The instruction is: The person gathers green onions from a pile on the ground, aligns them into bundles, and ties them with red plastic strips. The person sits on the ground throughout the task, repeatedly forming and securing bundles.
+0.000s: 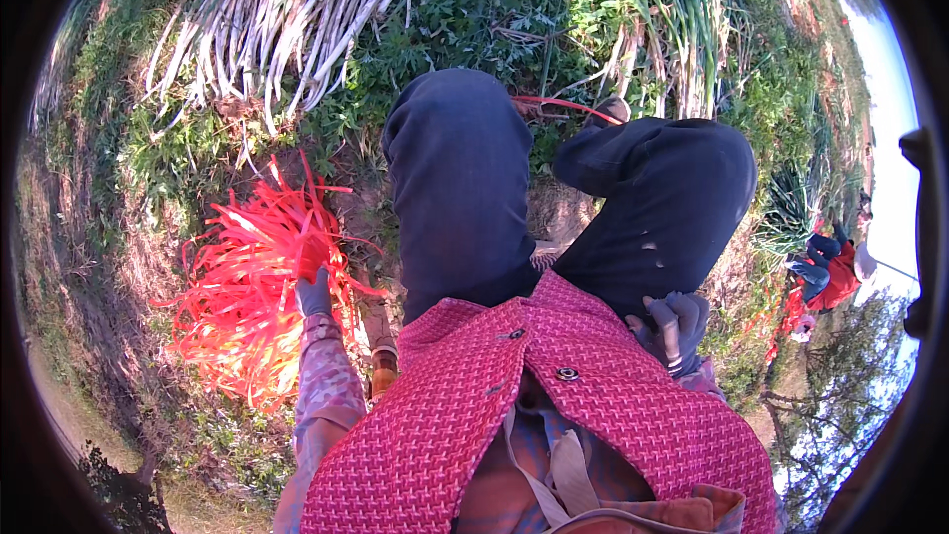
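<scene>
My left hand [313, 293], in a grey glove, grips the edge of a large bunch of red plastic strips [252, 289]. Its fingertips are hidden among the strips, which flare out beside my bent leg. My right hand [675, 322], also gloved, rests against my thigh, its fingers loosely curled and the thumb apart; nothing shows in it. Beyond my knees, a pile of long-stemmed scallions or leeks [296, 22] lies at the upper left, white stems towards me. Another bunch of these green-leaved plants [689, 30] lies at the upper right.
A single red strip [567, 100] stretches along the ground by my shoe [612, 111]. Leafy weeds [460, 7] cover the soil ahead. An amber-coloured object [384, 371] stands beside my left hip. Farther right, another person [834, 274] in red crouches near more green plants [789, 211].
</scene>
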